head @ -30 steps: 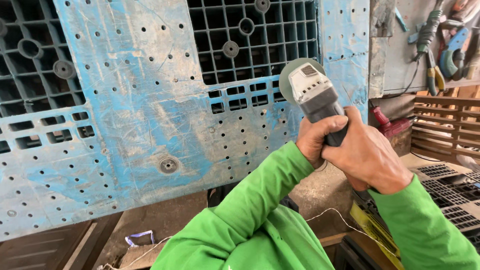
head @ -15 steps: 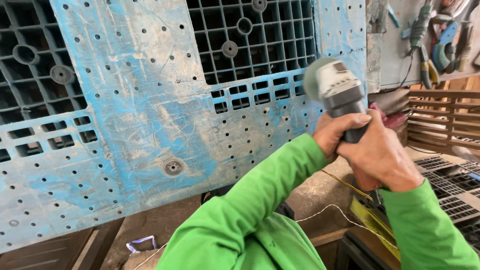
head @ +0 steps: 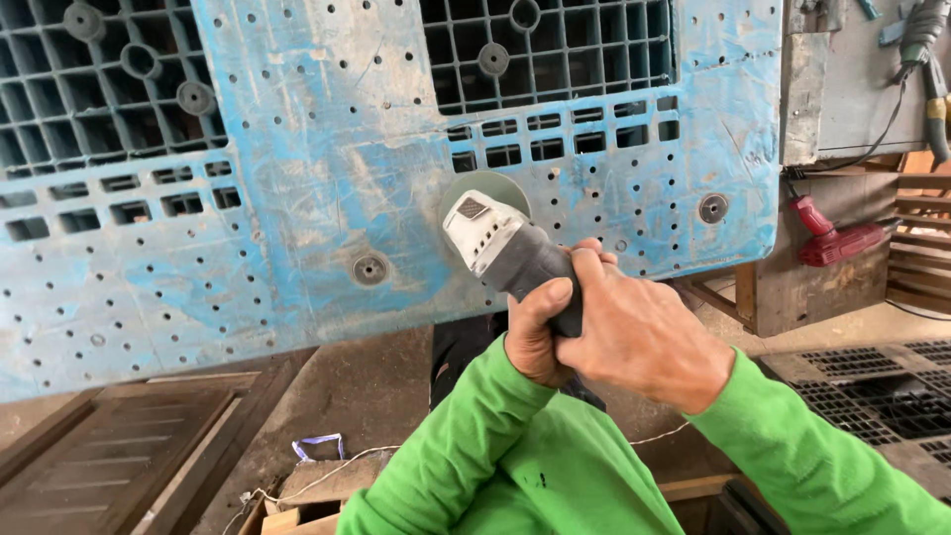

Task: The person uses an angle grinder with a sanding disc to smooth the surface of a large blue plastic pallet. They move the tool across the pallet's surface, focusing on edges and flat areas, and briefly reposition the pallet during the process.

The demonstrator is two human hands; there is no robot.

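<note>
Both of my hands grip a grey and white angle grinder [head: 487, 235] with a round disc at its head. My left hand [head: 536, 332] wraps the body from below, thumb up. My right hand [head: 639, 337] covers the rear of the body from the right. The disc sits against or just in front of the worn blue plastic pallet [head: 327, 178], which stands upright before me, near a row of slots in its lower middle. Whether the disc touches the plastic I cannot tell. Green sleeves cover both my arms.
A red power tool [head: 837, 238] lies to the right beside a wooden frame. Black plastic grids [head: 872, 386] lie at the lower right. A brown wooden panel [head: 119, 456] lies at the lower left. A thin cord [head: 327, 476] trails over the concrete floor.
The grinder and both hands have shifted left along the pallet, from near its right edge to its lower middle. The view has also swung right, showing the pallet's right edge and the red tool.
</note>
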